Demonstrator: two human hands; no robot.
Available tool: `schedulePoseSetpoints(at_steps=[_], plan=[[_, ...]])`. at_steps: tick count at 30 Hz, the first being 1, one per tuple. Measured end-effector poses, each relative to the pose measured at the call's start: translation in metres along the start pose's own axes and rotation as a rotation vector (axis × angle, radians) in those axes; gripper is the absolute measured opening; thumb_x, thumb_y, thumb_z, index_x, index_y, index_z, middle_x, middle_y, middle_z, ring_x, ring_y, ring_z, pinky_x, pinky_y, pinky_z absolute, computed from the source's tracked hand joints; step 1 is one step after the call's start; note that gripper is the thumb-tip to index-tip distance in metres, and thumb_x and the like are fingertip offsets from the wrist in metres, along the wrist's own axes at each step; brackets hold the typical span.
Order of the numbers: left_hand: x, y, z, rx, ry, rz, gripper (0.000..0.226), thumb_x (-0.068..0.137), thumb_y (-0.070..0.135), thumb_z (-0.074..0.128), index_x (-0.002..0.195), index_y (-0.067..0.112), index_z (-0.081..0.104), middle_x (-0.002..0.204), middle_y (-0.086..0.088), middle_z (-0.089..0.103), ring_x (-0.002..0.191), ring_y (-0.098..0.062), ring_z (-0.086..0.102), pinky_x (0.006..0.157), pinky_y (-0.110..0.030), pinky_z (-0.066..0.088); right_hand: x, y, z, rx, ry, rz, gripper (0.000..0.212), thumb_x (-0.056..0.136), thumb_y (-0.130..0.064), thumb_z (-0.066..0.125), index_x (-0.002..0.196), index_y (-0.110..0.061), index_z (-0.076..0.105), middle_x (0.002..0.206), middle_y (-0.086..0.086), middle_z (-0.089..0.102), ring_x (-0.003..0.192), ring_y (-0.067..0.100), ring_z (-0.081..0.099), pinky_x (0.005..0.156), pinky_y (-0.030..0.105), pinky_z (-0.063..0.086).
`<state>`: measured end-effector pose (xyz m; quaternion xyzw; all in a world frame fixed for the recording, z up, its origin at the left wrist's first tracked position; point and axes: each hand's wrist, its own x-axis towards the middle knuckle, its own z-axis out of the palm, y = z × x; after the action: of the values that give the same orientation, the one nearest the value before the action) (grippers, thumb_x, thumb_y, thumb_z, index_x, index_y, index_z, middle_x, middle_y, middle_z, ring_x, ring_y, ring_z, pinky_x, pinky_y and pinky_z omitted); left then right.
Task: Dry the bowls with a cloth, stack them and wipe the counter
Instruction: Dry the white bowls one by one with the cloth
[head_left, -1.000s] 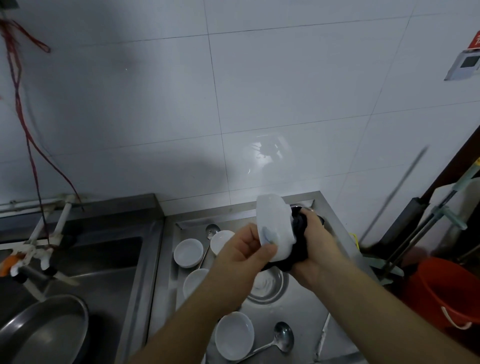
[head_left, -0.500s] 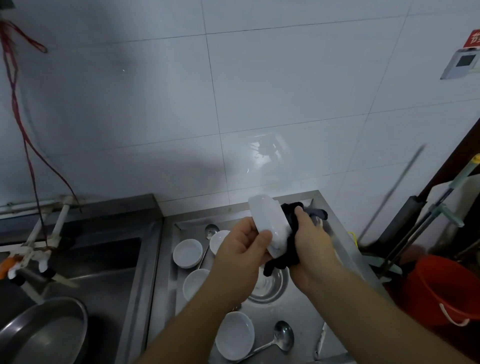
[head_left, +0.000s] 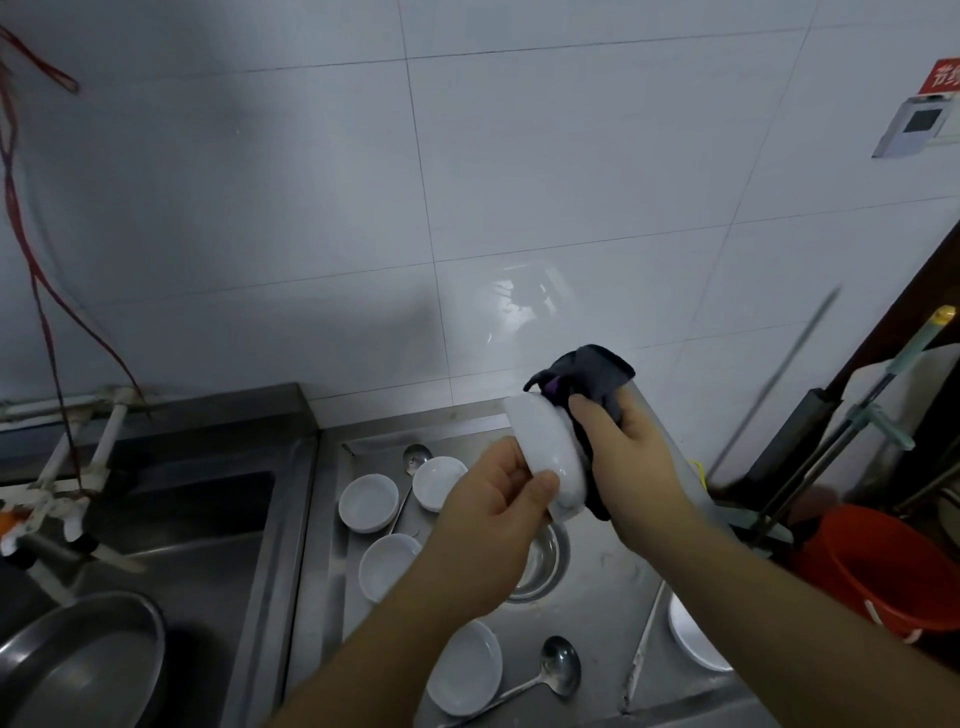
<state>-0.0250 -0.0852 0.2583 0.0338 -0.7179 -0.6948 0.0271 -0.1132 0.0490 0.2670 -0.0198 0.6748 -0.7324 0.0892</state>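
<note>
The left hand (head_left: 498, 499) pinches the lower rim of a white bowl (head_left: 545, 457), held on edge above the drain (head_left: 540, 566); its rim line runs from upper left to lower right and its mouth faces right. The right hand (head_left: 634, 457) is closed on a dark cloth (head_left: 587, 379) pressed into that mouth. Below, more bowls (head_left: 369, 504) and a ladle (head_left: 558, 665) lie on the steel surface (head_left: 597, 597). White tiles (head_left: 311, 208) rise behind, a red bucket (head_left: 883, 566) stands at right.

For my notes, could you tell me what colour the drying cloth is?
Dark grey, almost black, with a small purple patch; the cloth shows in the head view.
</note>
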Motion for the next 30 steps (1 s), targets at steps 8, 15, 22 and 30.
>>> schedulePoseSetpoints(at_steps=[8,15,22,30], plan=[[0.004,0.003,-0.008,0.443,-0.044,0.050,0.012,0.108,0.026,0.055,0.117,0.021,0.063,0.102,0.004,0.076,0.094,-0.014,0.072,0.090,-0.046,0.058,0.015,0.003,0.003,-0.090,0.000,0.139,0.018,0.082,-0.048,0.069,0.094,-0.035,0.070,0.088,0.003,0.077,0.079,0.026,0.076,0.058,0.039,0.061],[0.010,0.001,-0.015,0.772,-0.093,0.104,0.017,0.109,0.030,0.051,0.100,0.016,0.048,0.081,0.002,0.061,0.065,-0.011,0.053,0.060,-0.029,0.045,0.006,0.016,-0.008,-0.100,-0.002,0.146,0.018,0.082,-0.049,0.077,0.090,-0.035,0.070,0.089,0.004,0.077,0.081,0.032,0.079,0.061,0.058,0.065],[0.019,-0.011,-0.002,1.022,-0.233,0.190,0.012,0.110,0.029,0.045,0.105,0.024,0.036,0.089,-0.004,0.064,0.074,-0.025,0.062,0.065,-0.038,0.053,0.001,0.029,-0.013,0.006,0.060,0.196,0.065,0.049,-0.053,0.096,0.104,-0.028,0.074,0.092,0.005,0.080,0.079,0.030,0.080,0.059,0.050,0.065],[0.035,-0.039,0.020,0.957,-0.167,0.230,0.022,0.110,0.039,0.037,0.130,0.035,0.045,0.104,0.000,0.073,0.088,-0.021,0.069,0.079,-0.044,0.059,0.012,0.061,-0.051,0.226,0.104,0.309,0.054,0.067,-0.037,0.089,0.113,-0.012,0.076,0.106,0.016,0.080,0.095,0.033,0.079,0.071,0.042,0.065]])
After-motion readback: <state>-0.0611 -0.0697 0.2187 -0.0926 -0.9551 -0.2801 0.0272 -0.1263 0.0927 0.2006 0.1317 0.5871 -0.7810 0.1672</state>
